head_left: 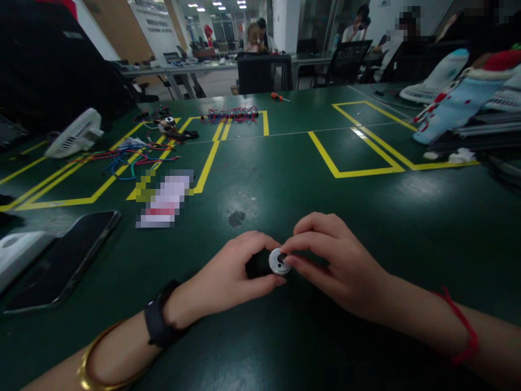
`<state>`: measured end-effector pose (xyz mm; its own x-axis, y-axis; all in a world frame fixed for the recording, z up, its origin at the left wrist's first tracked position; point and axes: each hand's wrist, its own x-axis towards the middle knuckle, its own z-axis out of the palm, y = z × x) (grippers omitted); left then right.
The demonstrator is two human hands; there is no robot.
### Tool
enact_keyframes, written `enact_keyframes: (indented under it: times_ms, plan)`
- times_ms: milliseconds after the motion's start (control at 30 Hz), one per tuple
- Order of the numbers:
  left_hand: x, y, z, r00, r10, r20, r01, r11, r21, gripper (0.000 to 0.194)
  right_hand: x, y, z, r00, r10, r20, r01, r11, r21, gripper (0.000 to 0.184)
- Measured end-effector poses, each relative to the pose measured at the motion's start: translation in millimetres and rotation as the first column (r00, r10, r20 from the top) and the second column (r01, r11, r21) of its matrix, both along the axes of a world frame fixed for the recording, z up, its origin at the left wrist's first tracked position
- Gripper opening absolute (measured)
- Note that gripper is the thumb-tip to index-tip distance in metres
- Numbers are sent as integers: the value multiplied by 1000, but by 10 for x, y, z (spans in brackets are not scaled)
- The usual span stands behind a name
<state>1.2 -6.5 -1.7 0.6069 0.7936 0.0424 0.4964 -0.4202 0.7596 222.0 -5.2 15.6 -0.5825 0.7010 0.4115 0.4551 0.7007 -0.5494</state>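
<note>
A small round silver-white part (275,263) with dark spots on its face is held above the green table. My left hand (238,266) grips it by the rim between thumb and forefinger, the thumb below and the finger above. At the part's right side, the thumb and forefinger of my right hand (337,258) are pinched together against its face. Something dark shows at those fingertips, too small to tell whether it is a separate piece or a hole in the part. A black watch (163,315) is on my left wrist.
On the green table (260,184) with yellow tape lines lie a phone (65,260), a blurred card (166,198), red and blue wires (130,157), a bundle of wired parts (232,114) and a screwdriver (279,97). A white fan (77,133) stands left. Several people sit beyond.
</note>
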Motion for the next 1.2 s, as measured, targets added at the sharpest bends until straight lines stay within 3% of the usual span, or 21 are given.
enact_keyframes:
  times_ms: [233,367,533,633,800,1033,1200]
  plan:
    - [11,13,4,1000,-3,5,3,1000,14,23,-7,1,2,998,47,40,-49,997,53,17]
    - [6,8,14,1000,-7,1,7,1000,19,23,14,9,44,997,77,25,-73,987,-142,19]
    - [6,3,31,1000,-9,20,9,1000,12,24,73,59,43,981,127,-145,-178,888,-424,18]
    - [9,1,35,999,-6,34,6,1000,6,24,128,93,22,966,48,-253,-171,856,-488,26]
    - [1,11,22,999,-9,45,8,1000,3,28,272,180,-17,928,-181,-326,-22,846,-532,30]
    - [-2,11,20,999,-7,42,8,1000,-9,28,420,349,-173,895,-378,-237,184,795,-578,28]
    - [-3,9,27,999,-8,45,8,1000,-12,28,424,344,-222,888,-400,-226,207,787,-582,28]
